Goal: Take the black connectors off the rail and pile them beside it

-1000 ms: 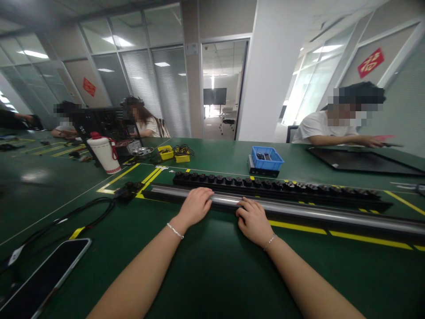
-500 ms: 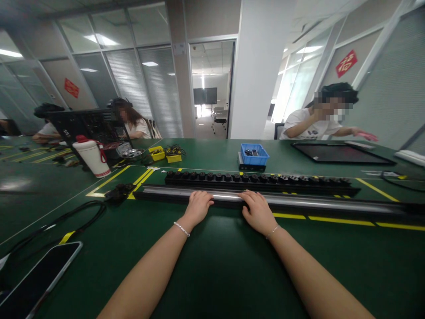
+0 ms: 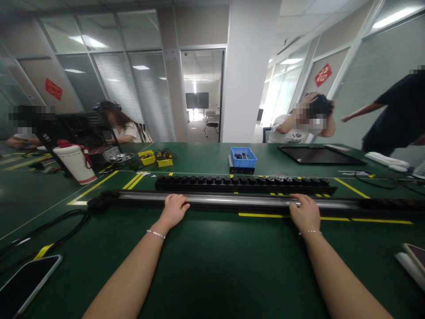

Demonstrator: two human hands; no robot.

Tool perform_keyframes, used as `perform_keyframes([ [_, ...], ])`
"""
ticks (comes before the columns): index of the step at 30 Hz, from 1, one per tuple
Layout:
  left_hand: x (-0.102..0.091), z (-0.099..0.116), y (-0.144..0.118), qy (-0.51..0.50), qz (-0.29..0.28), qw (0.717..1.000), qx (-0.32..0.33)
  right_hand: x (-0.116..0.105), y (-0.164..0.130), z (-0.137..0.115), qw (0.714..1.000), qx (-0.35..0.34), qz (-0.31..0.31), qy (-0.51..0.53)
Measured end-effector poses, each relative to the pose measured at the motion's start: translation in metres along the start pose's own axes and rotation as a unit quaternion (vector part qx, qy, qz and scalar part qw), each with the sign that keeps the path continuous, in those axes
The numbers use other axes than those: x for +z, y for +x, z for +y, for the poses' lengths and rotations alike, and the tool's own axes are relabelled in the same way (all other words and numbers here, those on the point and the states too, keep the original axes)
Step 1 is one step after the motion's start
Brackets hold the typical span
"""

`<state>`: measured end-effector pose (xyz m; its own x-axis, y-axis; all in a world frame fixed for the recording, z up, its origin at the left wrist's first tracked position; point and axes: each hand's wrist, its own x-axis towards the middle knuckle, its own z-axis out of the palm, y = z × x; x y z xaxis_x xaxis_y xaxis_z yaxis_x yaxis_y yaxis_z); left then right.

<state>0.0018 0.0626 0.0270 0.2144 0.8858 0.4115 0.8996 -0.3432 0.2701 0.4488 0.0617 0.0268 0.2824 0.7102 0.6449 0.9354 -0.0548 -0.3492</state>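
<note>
The glossy silver-and-black bar (image 3: 239,200) runs left to right on the table (image 3: 229,261), the left hand (image 3: 174,209) and right hand (image 3: 306,212) draped over it, clasping or resting I cannot tell, with a blue bin (image 3: 247,162) of small parts (image 3: 241,156) beyond the grip and, farther left, yellow bins (image 3: 165,163), one heaped with cables (image 3: 165,153).

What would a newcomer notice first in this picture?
The long shiny bar across the green table probably comes first, with the left hand and right hand set apart on it. Beyond it, a blue basket sits on a dark box; at the left stands a white bottle with a red lid.
</note>
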Motion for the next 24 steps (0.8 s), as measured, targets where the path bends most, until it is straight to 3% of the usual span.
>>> perform_keyframes([
  [4, -0.003, -0.005, -0.002, 0.001, -0.001, 1.000, -0.008, -0.005, 0.004, 0.010, 0.999, 0.047, -0.015, -0.014],
  [14, -0.003, -0.001, -0.002, 0.016, 0.002, 1.000, -0.005, 0.004, -0.006, -0.036, 0.985, -0.041, -0.160, -0.050],
  [24, -0.004, 0.001, 0.000, 0.024, 0.000, 1.000, -0.014, 0.006, -0.003, -0.037, 0.980, -0.037, -0.182, -0.075],
])
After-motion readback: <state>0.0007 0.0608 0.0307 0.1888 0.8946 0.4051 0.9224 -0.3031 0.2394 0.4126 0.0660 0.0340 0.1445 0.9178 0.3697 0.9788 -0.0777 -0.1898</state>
